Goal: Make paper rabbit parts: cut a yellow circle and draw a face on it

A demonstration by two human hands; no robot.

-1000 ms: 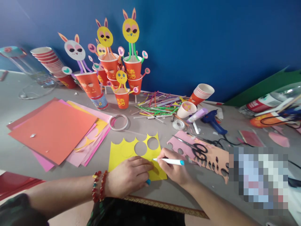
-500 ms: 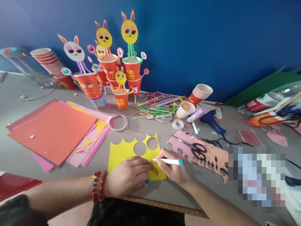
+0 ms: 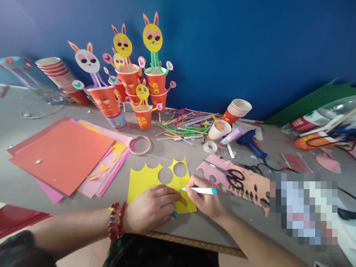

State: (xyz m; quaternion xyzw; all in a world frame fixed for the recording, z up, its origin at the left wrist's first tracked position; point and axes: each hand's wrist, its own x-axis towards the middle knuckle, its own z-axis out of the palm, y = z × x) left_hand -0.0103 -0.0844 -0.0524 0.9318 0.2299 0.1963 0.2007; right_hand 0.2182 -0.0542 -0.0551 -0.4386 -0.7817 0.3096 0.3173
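Marking is under way on the yellow sheet [image 3: 139, 185], flat on the grey table [image 3: 172, 152] right in front of the person! It has a scalloped far edge, two round holes near its far right corner, and a faint circle drawn just left of them. Down on the near side of the holes goes the tip of the white pen [image 3: 203, 190], and the right hand [image 3: 207, 200] has it pinched close to that tip, fingers closed on the barrel, blue end pointing right. Across the sheet's near part lies the left hand [image 3: 151, 209], fingers together and gently bent, pressing it down; a blue cap [image 3: 174, 214] peeks out beneath, though whether it's gripped I can't tell. And what's new? Barely a flicker: over the last second the tip has hardly moved and the sheet hasn't slipped, so the pen work looks confined to one small spot. Off to the right, black scissors [image 3: 235, 179] lie on cut pink and peach paper [image 3: 250, 181]. Left, a tape roll [image 3: 130, 148] sits beside piled coloured paper [image 3: 63, 155]; behind, rabbit-faced figures rise from red cups [image 3: 143, 118] against a blue wall [image 3: 250, 55].
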